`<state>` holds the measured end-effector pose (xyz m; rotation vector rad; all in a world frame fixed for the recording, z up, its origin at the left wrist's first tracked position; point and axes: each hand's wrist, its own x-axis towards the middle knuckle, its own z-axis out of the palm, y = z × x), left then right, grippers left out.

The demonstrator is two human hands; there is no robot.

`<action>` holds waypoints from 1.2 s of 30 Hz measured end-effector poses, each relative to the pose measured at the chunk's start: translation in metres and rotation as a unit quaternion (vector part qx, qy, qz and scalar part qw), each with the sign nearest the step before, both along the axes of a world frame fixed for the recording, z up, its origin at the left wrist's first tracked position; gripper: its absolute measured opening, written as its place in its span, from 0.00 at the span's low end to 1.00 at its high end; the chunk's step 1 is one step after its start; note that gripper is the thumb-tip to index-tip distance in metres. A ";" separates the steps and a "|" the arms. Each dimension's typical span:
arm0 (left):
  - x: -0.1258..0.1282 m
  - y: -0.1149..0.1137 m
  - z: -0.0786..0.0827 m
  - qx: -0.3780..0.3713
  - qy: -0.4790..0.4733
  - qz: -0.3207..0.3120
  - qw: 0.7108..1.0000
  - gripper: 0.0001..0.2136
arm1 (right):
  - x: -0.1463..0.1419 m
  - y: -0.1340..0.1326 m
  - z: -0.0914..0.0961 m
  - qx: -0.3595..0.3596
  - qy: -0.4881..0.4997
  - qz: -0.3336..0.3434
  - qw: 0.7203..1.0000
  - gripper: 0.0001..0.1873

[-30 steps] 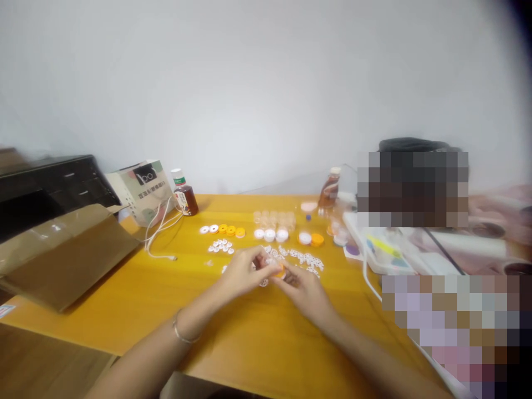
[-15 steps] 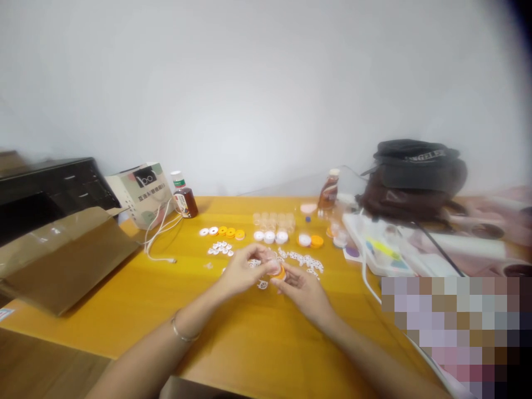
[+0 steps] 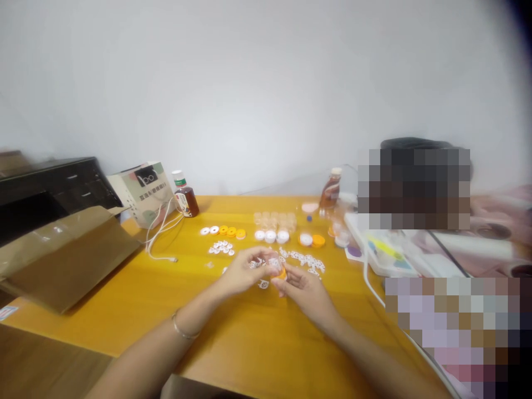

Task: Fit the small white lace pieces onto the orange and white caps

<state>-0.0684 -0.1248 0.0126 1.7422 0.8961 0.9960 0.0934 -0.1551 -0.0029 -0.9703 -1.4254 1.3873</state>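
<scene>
Above the table's middle, my left hand (image 3: 247,270) pinches a small clear plastic cup (image 3: 274,265), which has a white piece visible inside. From the other side, my right hand (image 3: 305,288) grips the orange cap (image 3: 281,274) at the cup's lower end. Cup and cap are together; how tightly they are joined cannot be made out. White cut-out pieces (image 3: 307,260) lie scattered behind the hands, partly hidden by them. Farther back are white discs (image 3: 270,236), orange discs (image 3: 231,231) and rows of clear cups (image 3: 274,220). Small white parts (image 3: 221,247) are grouped at the left.
Left stand a cardboard box (image 3: 70,255), a printed carton (image 3: 143,194), a dark bottle (image 3: 185,195) and a white cable (image 3: 155,244). At the right are another bottle (image 3: 331,191), a white tray (image 3: 388,257) and pink rolls (image 3: 494,235).
The view has shifted slightly. Both hands remain together around the cup and orange cap, and the white piece inside shows more clearly now.
</scene>
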 end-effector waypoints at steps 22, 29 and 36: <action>-0.006 -0.003 0.004 -0.094 -0.135 -0.187 0.969 0.18 | -0.003 -0.008 0.004 0.001 0.037 0.070 0.997 0.16; -0.006 -0.003 0.004 -0.045 -0.121 -0.131 0.983 0.17 | -0.003 -0.006 0.003 0.001 0.036 0.071 0.997 0.14; -0.004 -0.001 -0.002 -0.046 -0.143 -0.102 0.983 0.20 | -0.002 -0.006 0.003 0.006 0.025 0.048 0.999 0.15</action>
